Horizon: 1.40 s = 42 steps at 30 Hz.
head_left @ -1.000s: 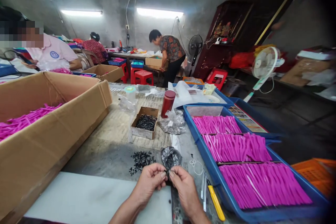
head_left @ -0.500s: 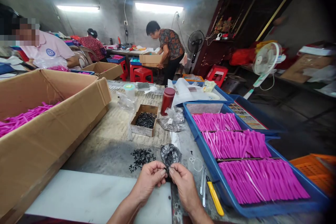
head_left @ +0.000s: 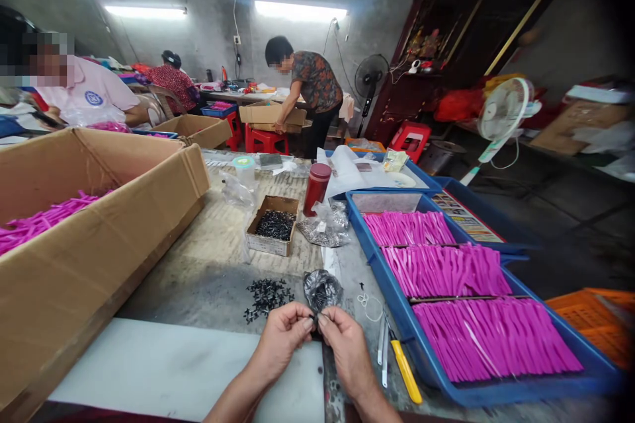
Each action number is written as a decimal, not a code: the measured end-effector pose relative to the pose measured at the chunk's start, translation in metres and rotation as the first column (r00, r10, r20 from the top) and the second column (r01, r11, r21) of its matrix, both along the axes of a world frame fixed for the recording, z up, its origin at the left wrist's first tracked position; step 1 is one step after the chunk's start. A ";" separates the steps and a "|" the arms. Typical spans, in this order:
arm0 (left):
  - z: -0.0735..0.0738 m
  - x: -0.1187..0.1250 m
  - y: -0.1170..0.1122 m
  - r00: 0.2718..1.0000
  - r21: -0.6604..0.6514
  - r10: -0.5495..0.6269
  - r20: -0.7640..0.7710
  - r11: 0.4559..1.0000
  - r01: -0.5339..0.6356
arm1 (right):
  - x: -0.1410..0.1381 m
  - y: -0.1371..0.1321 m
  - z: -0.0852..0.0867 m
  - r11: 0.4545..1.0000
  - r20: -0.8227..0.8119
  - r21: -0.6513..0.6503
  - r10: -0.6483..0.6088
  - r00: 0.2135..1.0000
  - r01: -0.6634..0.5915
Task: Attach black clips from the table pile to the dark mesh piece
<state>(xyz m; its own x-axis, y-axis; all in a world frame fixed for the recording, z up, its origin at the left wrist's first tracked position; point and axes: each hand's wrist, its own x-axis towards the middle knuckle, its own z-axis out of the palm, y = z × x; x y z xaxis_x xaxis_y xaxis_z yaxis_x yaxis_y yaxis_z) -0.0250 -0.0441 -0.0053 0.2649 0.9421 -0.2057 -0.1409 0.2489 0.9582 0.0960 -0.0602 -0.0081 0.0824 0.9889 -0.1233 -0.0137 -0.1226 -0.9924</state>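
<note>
My left hand [head_left: 284, 336] and my right hand [head_left: 346, 345] meet over the table, thumbs and forefingers pinched together. Between their fingertips is the dark gathered neck of a small clear plastic bag [head_left: 322, 287], which bulges just beyond them with dark contents. A loose pile of small black plastic pieces [head_left: 268, 297] lies to the left of the bag. To the right are a white rubber band [head_left: 370, 307], thin metal blades [head_left: 381, 350] and a yellow-handled tool [head_left: 405, 372].
A large cardboard box [head_left: 124, 238] with magenta strips flanks the left. On the right stands a blue tray [head_left: 391, 304] of magenta strips in rows. A small box [head_left: 268, 244] of black pieces and a red canister [head_left: 316, 188] stand ahead. A co-worker [head_left: 315, 82] bends over a carton behind.
Both hands keep their pinch on the bag's neck, with barely any movement. In the background, the bending co-worker and the carton have shifted to the left, onto a red stool.
</note>
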 end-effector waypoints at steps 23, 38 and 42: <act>-0.004 0.000 -0.005 0.988 0.164 0.029 -0.149 0.986 -0.004 | -0.004 -0.002 0.000 0.999 0.007 -0.041 -0.008 1.000 0.008; -0.004 -0.002 0.001 0.992 0.117 -0.016 -0.122 0.993 0.030 | -0.003 0.001 -0.001 0.999 0.001 -0.027 0.018 1.000 -0.018; 0.008 -0.013 0.019 0.978 0.092 0.000 -0.207 0.996 0.019 | 0.002 0.002 -0.005 1.000 -0.029 -0.019 -0.007 1.000 0.006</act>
